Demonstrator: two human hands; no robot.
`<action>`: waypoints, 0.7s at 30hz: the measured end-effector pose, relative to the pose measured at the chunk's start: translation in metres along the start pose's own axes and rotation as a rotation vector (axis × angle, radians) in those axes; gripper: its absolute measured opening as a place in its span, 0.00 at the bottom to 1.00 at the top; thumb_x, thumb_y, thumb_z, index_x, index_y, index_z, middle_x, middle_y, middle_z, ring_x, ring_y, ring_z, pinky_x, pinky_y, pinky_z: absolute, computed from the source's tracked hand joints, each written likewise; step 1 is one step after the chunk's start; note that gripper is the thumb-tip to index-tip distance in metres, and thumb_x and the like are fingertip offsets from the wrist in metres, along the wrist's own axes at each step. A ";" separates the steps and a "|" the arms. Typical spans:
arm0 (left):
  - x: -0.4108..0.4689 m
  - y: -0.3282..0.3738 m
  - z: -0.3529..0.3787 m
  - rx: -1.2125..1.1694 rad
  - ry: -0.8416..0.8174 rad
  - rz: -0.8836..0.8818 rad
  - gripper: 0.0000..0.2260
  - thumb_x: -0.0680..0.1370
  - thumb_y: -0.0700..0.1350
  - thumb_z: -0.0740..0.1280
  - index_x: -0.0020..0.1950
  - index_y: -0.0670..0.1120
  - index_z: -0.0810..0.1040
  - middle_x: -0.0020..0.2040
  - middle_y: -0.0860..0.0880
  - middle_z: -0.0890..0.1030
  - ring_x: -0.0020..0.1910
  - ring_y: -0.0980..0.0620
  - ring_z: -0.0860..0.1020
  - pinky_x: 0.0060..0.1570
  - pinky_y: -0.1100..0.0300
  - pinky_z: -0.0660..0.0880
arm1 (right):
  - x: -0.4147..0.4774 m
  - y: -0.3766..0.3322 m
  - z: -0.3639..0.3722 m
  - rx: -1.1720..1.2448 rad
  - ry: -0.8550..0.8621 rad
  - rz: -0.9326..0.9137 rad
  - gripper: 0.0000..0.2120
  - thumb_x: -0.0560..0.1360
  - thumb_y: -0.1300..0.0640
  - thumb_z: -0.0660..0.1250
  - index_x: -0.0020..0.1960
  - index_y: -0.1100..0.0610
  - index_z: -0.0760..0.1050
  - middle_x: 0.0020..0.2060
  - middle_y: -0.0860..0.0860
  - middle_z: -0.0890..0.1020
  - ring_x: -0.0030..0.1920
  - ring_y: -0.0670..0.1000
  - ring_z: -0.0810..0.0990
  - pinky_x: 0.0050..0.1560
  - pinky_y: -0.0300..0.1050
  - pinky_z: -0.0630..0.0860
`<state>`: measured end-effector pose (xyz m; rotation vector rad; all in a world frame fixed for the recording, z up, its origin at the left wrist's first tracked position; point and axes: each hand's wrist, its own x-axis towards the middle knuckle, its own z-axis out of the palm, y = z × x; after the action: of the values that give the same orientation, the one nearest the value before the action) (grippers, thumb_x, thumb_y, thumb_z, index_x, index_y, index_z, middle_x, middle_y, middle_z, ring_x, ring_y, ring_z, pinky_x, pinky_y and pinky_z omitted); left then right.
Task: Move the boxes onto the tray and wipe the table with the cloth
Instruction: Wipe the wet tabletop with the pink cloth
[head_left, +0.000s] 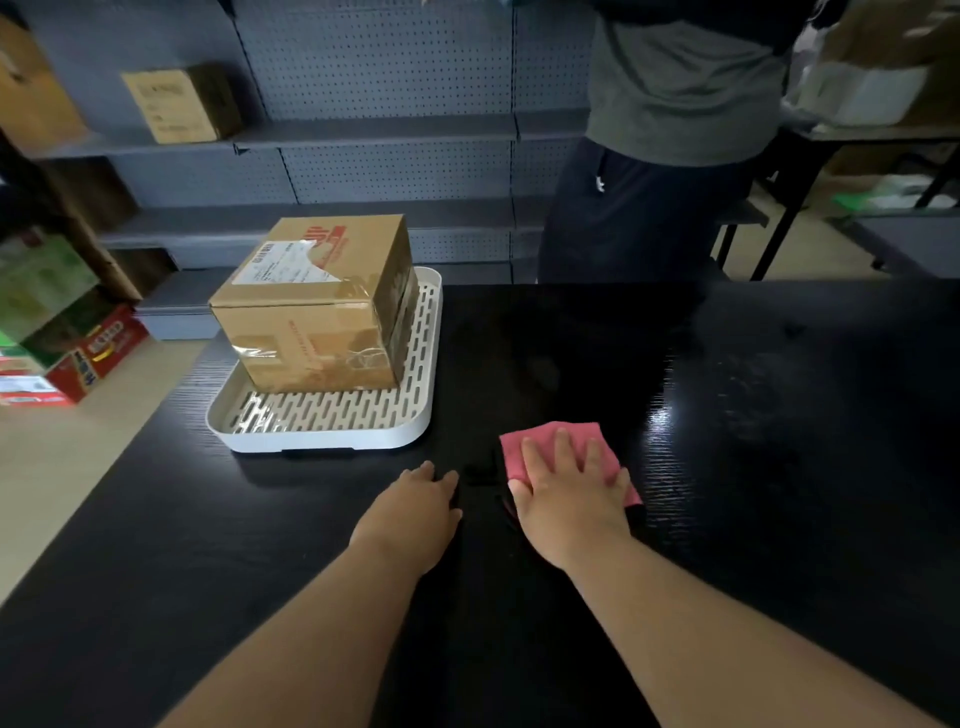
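On the black table (727, 519), a pink cloth (550, 441) lies flat under the right hand (566, 493). That hand is spread wide open, palm down, with the fingers pressing on top of the cloth. It is not gripping the cloth, only pushing on it. Pink corners stick out past the fingertips and by the little finger.

Just beside the cloth, on the tray's side, the left hand (410, 514) rests on the bare table. Its fingers are loosely curled and it holds nothing. It does not touch the cloth.

Farther from the person than the cloth, and off to the left, sits a white tray (322, 439) with long slots in its floor. A brown cardboard box (317, 306) with clear tape and a paper label stands on the tray, toward its far end. It looks like more than one box stacked up, but I cannot tell for sure.

Across the table from the cloth, another person (670, 156) stands close to the far edge.
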<state>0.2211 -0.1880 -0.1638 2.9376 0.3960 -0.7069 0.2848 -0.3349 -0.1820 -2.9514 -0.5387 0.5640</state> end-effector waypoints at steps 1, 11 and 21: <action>0.001 -0.001 0.001 0.016 -0.002 0.006 0.24 0.83 0.50 0.52 0.78 0.49 0.50 0.79 0.45 0.51 0.77 0.45 0.54 0.74 0.53 0.58 | 0.004 0.003 -0.002 -0.015 0.002 -0.031 0.27 0.80 0.40 0.44 0.77 0.42 0.41 0.77 0.51 0.40 0.76 0.61 0.37 0.72 0.67 0.42; 0.009 -0.008 0.003 0.087 0.006 0.023 0.23 0.83 0.46 0.51 0.78 0.50 0.51 0.78 0.44 0.52 0.75 0.45 0.60 0.71 0.51 0.63 | -0.002 -0.013 0.005 -0.049 0.019 -0.088 0.27 0.81 0.40 0.44 0.77 0.42 0.41 0.77 0.50 0.40 0.76 0.60 0.37 0.73 0.65 0.41; 0.002 -0.003 -0.001 0.065 -0.021 0.011 0.24 0.83 0.48 0.52 0.78 0.50 0.50 0.79 0.46 0.50 0.76 0.45 0.56 0.72 0.51 0.61 | -0.008 0.109 -0.008 -0.025 0.065 0.149 0.28 0.78 0.35 0.44 0.76 0.39 0.43 0.78 0.46 0.43 0.77 0.55 0.43 0.73 0.63 0.50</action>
<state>0.2226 -0.1841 -0.1643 2.9878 0.3613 -0.7636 0.3158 -0.4395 -0.1876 -3.0390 -0.3242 0.4756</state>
